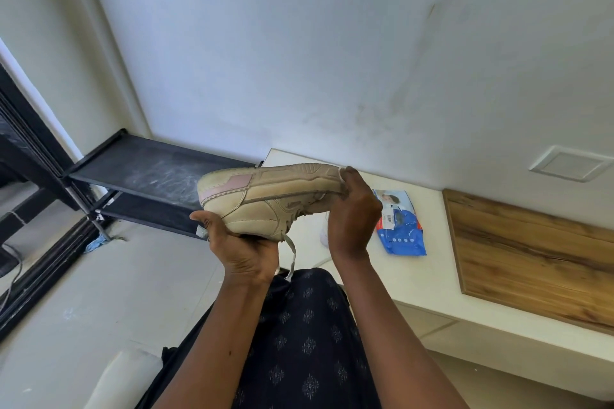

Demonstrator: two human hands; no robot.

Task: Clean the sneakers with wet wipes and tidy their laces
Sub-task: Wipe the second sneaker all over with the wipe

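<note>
Between both hands, held up in front of the chest, a beige sneaker (265, 199) lies roughly level with its sole turned upward and away, pink-patched heel to the left and toe to the right. The left hand (244, 247) cups the shoe from below near the heel, thumb raised against the side and fingers curled under the collar. The right hand (354, 212) grips the toe end, its fingertips hooked over the edge of the sole. A loose lace (292, 254) dangles from the underside, falling between the two wrists toward a dark patterned garment (299, 325). A small grey-white scrap shows at the outer edge of the left hand; what it is cannot be told.

Just right of the right hand, a blue wipes pack (402, 229) lies flat on a white table (415, 276). A white object on the table is mostly hidden behind that hand. Further right on the table lies a wooden board (531, 259). Beyond the left hand stands a black rack (149, 173) against the wall, with a blue cloth (96, 244) on the floor by its leg.
</note>
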